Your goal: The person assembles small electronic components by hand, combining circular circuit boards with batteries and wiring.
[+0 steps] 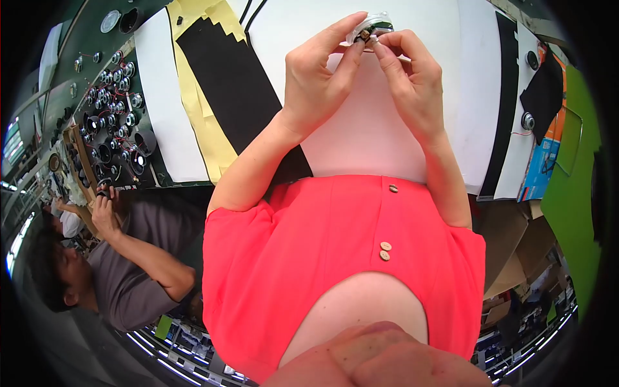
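Observation:
Over the far part of the white table, both hands meet at a small round electronic part with a white shell and a dark green circuit board. My left hand is closed, its fingers and thumb gripping the shell's left side. A small white piece, which looks like a plug, sits at the part's near edge. The thumb and fingers of my right hand pinch it there. Dark and brassy bits show between the two thumbs. The fingertips hide some of the part.
White table sheet lies under my hands. To the left are black foam strips, yellow paper and several small speakers with red wires. A co-worker sits at the lower left. On the right lie another speaker and a blue-orange box.

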Tool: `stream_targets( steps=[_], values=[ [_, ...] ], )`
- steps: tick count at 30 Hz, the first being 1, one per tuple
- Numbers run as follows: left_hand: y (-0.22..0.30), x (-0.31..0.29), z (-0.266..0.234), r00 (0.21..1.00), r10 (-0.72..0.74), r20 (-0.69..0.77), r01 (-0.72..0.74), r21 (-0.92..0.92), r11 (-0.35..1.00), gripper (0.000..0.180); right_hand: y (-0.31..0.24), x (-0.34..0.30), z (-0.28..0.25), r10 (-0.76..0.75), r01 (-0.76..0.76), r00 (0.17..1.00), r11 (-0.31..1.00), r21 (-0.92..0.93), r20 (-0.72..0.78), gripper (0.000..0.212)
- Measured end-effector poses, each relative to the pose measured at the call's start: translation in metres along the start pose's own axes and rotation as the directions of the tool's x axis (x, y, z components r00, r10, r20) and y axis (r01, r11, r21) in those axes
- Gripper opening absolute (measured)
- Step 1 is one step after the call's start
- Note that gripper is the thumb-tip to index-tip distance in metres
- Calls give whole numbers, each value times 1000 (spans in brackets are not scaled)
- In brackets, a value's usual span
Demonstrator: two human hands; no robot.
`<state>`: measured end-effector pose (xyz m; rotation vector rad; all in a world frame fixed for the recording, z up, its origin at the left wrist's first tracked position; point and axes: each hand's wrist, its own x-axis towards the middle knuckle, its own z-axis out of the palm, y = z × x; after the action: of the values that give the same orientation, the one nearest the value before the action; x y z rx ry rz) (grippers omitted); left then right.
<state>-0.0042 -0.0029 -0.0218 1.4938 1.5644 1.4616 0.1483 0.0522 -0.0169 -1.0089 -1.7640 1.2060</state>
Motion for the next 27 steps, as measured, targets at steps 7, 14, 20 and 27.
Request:
stream_targets(
  steps=[7, 14, 20, 27],
  values=[
    [-4, 4, 3, 993, 112, -19, -112, 37, 993, 42, 1, 3, -6, -27, 28, 996, 1000, -4, 85, 7],
    [-4, 4, 0, 982, 187, 3, -186, 122, 975, 44, -2, 0, -8, 33, -40, 994, 997, 62, 101, 10],
    [-8, 6, -2, 966, 256, 41, -259, 215, 942, 48, -1, -1, -8, 90, -104, 988, 989, 101, 127, 11],
    [-3, 7, -3, 967, 251, 37, -254, 199, 947, 50, -7, 0, -7, 118, -127, 985, 990, 63, 126, 10]
  ],
)
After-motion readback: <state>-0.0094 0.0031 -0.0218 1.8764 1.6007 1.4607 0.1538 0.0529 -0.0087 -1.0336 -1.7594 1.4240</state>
